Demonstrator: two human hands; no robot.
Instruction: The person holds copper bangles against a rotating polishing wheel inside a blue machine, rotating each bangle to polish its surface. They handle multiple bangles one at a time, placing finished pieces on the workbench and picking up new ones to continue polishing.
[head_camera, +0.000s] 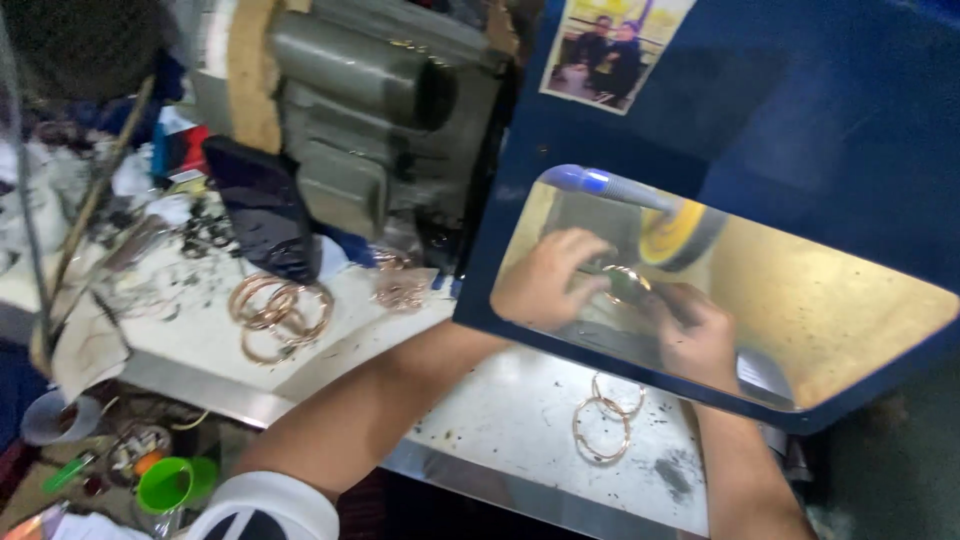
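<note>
Both hands are reaching through the window of the blue guard panel (760, 130), holding one coppery bangle (627, 280) just below the yellow polishing wheel (672, 232). The left hand (545, 280) is curling its fingers onto the bangle's left side; the right hand (695, 330) is closing on its right side, thumb on top. The step in hand looks like buffing, with the ring apparently being brought up to the wheel (actual contact is too blurred to tell). Next, I judge, it is calling for a firm two-handed grip while turning the ring. Finished-looking bangles are lying on the metal bench (500, 420): two (605, 418) near the forearms, a pile (280, 312) further left
</note>
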